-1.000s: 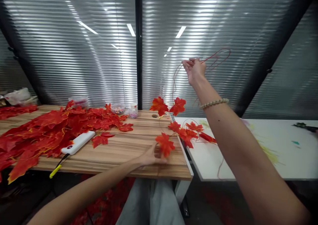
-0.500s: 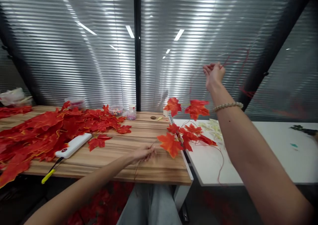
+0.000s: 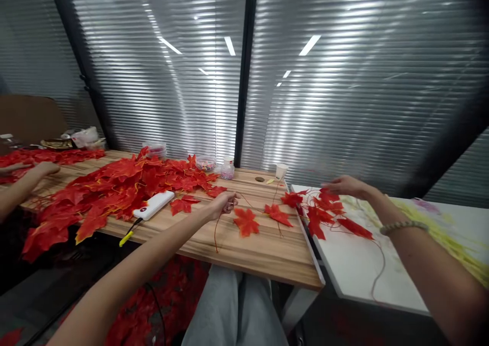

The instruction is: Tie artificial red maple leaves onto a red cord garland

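Note:
My left hand (image 3: 223, 204) rests on the wooden table (image 3: 244, 244), fingers pinched on a thin red wire (image 3: 216, 231) that loops toward the table's front edge. Strung along that wire are red maple leaves (image 3: 246, 220) lying flat just right of the hand. My right hand (image 3: 346, 186) is low over the white table (image 3: 355, 264), blurred by motion, its fingers stretched over a cluster of red leaves (image 3: 323, 211) on the same wire.
A large heap of red maple leaves (image 3: 114, 188) covers the table's left half, with a white power bank (image 3: 154, 205) and its yellow-tipped cable (image 3: 126, 238) beside it. Small bead jars (image 3: 227, 170) and a paper cup (image 3: 281, 171) stand by the blinds. Another person's hand (image 3: 44, 169) lies at far left.
My right hand dropped from head height down to the white table, and the leaves that hung from the wire now lie flat. My view swung to the left.

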### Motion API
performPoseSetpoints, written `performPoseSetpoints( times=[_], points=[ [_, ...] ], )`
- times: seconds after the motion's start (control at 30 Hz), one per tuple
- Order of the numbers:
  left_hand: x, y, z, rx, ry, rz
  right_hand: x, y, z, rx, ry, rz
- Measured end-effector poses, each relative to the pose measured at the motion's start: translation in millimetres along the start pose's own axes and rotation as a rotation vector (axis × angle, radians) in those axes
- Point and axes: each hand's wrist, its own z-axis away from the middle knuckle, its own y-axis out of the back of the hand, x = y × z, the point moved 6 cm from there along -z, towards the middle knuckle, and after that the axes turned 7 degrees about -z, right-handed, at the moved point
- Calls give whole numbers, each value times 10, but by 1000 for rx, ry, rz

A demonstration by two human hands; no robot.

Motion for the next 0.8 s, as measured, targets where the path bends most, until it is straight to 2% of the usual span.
performPoseSetpoints(
  times=[0.07,0.13,0.23,0.33,0.37,0.4,0.5,0.57,0.63,0.7,0.8],
  points=[
    [-20,18,6,1,2,29,246,-63,148,-183,-294,33],
    [-28,31,3,2,3,57,396,-47,304,-307,-526,70],
    [-6,41,-20,-1,-1,90,487,82,456,-388,-733,75],
    [43,59,-66,-12,-14,114,593,211,522,-441,-874,-111],
    [61,72,-89,-15,-18,121,630,222,517,-484,-864,-212],
    [75,90,-117,-18,-21,127,668,249,477,-465,-799,-318],
    [88,164,-221,-20,-18,136,851,440,346,-32,-501,-680],
    [63,216,-290,-23,-14,140,996,484,430,276,-325,-917],
    [19,263,-337,-24,-13,148,1102,309,612,368,-311,-942],
    [-22,305,-345,-13,-19,160,1068,-23,800,301,-335,-955],
    [-37,344,-262,8,-22,177,735,-631,975,21,-264,-863]
  ],
)
